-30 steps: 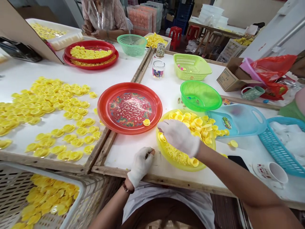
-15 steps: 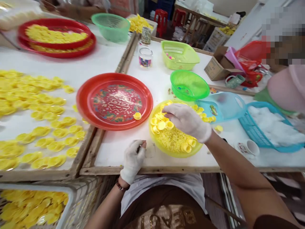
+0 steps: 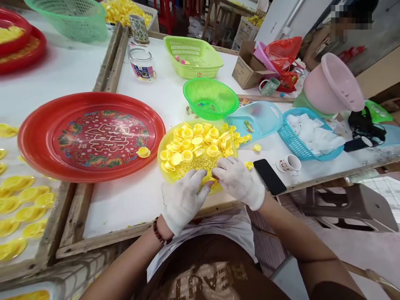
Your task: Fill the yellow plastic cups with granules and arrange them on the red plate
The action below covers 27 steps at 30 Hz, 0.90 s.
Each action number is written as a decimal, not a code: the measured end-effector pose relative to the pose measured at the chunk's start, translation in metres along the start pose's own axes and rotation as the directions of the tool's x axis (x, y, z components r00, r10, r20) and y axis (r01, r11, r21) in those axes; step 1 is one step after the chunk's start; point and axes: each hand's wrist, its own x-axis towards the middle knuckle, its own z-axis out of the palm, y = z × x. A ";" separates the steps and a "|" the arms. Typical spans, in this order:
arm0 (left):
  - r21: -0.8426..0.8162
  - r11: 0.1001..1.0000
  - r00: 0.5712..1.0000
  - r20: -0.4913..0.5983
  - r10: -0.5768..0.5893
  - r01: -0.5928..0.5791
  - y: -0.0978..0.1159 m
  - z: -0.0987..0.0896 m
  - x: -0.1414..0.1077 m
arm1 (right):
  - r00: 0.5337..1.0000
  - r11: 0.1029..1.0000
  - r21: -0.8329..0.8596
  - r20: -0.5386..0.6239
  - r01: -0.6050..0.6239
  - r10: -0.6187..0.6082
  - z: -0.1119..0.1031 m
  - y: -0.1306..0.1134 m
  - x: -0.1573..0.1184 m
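Note:
Both my hands wear white gloves with bare fingertips and meet at the near rim of a yellow basin [image 3: 162,175]. My left hand [image 3: 186,200] has its fingers curled, thumb and forefinger close together. Just right of it, my right hand [image 3: 239,181] is closed too, its fingertips almost touching the left ones. What they pinch, if anything, is too small or hidden to make out. In the basin lie small yellow plastic cups [image 3: 187,143] on top of many tiny yellow pieces [image 3: 203,162]. A single yellow cup [image 3: 143,152] rests in a red tray [image 3: 37,137] to the left.
Beyond the basin stand a green bowl [image 3: 211,98], a lime basket [image 3: 193,54] and a clear jar [image 3: 142,64]. To the right are a blue tray [image 3: 261,121], a phone [image 3: 269,177], a mug [image 3: 288,163] and a blue basket [image 3: 293,143]. A person is at the back right.
My right hand has drawn back from over the cups to the basin's near rim. My left hand has come across to meet it. The view has swung right.

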 end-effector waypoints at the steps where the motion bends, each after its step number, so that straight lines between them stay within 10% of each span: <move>1: 0.021 1.000 1.000 0.016 -0.018 0.018 0.003 0.000 0.002 | 1.000 1.000 0.008 -0.008 0.005 -0.005 0.002 0.003 0.000; 10: 0.139 0.989 0.985 0.157 -0.070 0.048 0.023 0.013 0.022 | 0.991 0.978 0.192 -0.094 -0.075 0.095 0.017 0.020 -0.023; 16: -0.021 0.998 0.996 -0.050 -0.068 0.067 0.009 0.003 0.018 | 0.978 0.961 0.275 -0.189 -0.035 0.090 0.035 0.039 -0.028; 21: -0.298 0.931 0.951 -0.158 -0.267 0.212 -0.025 -0.019 -0.003 | 0.955 0.956 0.288 -0.263 -0.054 0.134 0.029 0.001 -0.016; 27: -0.544 0.776 0.888 -0.117 -0.445 0.318 -0.044 -0.023 -0.012 | 0.989 0.978 0.167 -0.062 -0.122 0.134 0.026 -0.047 0.025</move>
